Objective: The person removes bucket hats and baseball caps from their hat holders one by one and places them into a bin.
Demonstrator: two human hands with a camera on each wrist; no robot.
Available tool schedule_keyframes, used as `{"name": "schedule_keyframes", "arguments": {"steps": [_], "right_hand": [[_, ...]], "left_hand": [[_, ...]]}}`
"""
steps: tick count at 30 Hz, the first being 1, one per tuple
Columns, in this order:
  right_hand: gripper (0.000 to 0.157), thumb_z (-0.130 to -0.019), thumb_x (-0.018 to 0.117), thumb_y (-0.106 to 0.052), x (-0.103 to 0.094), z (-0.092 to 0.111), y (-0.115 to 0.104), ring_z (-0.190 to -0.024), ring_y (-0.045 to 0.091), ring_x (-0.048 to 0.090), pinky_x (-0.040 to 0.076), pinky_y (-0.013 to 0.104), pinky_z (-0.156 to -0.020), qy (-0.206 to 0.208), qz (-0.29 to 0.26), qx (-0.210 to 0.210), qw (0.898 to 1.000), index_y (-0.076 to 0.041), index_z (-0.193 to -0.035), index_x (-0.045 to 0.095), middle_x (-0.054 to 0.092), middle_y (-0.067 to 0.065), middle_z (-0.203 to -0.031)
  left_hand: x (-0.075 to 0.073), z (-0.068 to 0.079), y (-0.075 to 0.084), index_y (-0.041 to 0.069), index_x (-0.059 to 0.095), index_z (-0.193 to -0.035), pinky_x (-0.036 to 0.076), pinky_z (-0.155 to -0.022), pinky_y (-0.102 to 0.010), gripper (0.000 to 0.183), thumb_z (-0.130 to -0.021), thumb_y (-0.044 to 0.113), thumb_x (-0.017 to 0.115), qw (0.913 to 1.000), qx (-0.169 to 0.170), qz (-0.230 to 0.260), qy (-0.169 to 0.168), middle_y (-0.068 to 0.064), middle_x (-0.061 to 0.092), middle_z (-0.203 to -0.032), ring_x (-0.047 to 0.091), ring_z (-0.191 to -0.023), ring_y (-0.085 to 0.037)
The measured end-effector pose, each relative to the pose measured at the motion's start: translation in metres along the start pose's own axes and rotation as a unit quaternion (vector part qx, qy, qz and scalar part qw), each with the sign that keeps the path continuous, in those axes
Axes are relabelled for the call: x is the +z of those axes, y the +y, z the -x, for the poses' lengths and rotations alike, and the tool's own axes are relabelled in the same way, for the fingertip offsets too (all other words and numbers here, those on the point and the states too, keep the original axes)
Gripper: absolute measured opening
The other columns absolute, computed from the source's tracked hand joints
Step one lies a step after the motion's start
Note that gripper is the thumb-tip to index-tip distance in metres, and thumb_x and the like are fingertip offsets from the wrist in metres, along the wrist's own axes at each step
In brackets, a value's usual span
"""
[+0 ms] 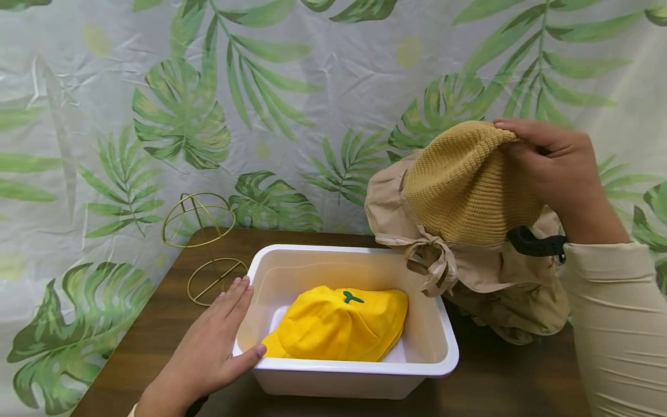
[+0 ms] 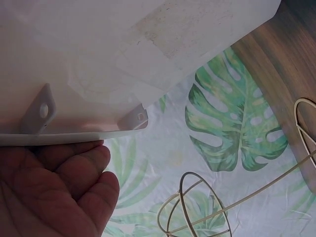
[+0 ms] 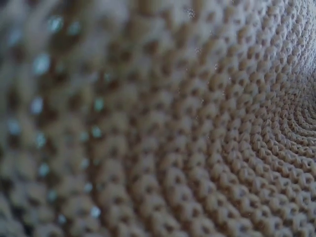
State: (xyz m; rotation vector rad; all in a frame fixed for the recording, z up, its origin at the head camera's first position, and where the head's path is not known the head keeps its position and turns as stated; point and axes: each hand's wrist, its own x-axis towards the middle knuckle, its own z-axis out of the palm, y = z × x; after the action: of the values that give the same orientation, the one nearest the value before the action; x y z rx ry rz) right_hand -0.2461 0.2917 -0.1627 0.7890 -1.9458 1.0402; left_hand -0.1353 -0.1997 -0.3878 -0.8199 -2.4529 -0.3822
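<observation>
My right hand (image 1: 554,168) pinches the crown of a mustard knitted hat (image 1: 464,185), which has a beige fabric brim and a tied bow around it. The hat is at the right, its bow overlapping the bin's right rim. Close-up knit (image 3: 207,128) fills the right wrist view. With fingers extended, my left hand (image 1: 211,341) rests against the left rim of a white plastic bin (image 1: 359,367). In the left wrist view, the left fingers (image 2: 84,168) lie under the bin's rim. A yellow cap (image 1: 339,327) with a green sprout emblem sits inside the bin.
On the table (image 1: 151,324), a gold wire stand (image 1: 200,246) is left of the bin. More khaki fabric (image 1: 516,310), perhaps another hat, shows below the knitted hat. A leaf-print curtain (image 1: 333,104) hangs behind the table.
</observation>
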Motion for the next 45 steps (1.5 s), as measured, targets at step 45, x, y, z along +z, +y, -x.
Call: {"name": "schedule_keyframes", "arguments": {"steps": [45], "right_hand": [[0.04,-0.086,0.056,0.023,0.126,0.021,-0.05,-0.123,0.026,0.059,0.045,0.023,-0.079,-0.159,-0.147,-0.124,0.968,0.003,-0.116,0.072,0.064,0.023,-0.125]], "left_hand": [[-0.001,0.0,0.0,-0.01,0.046,-0.142,0.003,-0.117,-0.021,0.086,-0.086,0.053,0.063,0.9999,-0.007,0.007,-0.003,-0.024,0.04,-0.151,0.042,-0.136,-0.04]]}}
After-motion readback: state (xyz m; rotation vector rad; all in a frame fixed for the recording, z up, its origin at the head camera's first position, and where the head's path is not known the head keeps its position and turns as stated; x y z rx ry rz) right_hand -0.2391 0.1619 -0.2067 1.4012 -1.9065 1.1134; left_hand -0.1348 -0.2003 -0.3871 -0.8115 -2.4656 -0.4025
